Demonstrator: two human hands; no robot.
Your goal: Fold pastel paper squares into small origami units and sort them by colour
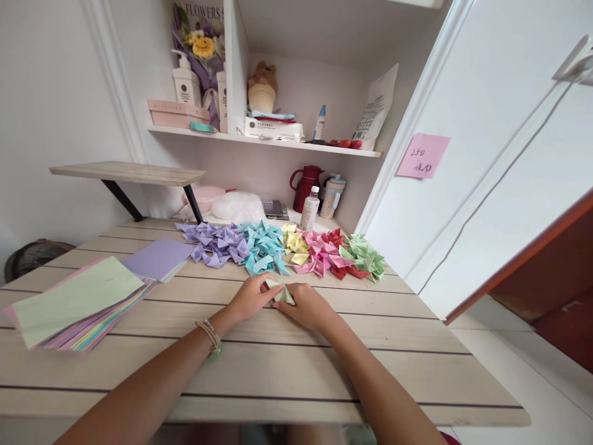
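Between my two hands is a small piece of pale green folded paper (284, 295), partly hidden by the fingers. My left hand (250, 296) pinches its left side with thumb and fingers. On its right side my right hand (306, 304) grips it, thumb toward the front. Beyond the hands lies a row of folded paper boats sorted by colour: purple boats (215, 241), blue boats (264, 247), yellow boats (295, 243), pink boats (319, 250), red boats (354, 272) and green boats (365, 256).
On the left lie a fanned stack of coloured paper (78, 300) and purple sheets (157, 258). A small raised shelf (130, 173) stands behind them on black legs. At the back are a bottle (310, 210), a red jug (306, 188) and a tumbler (332, 196).
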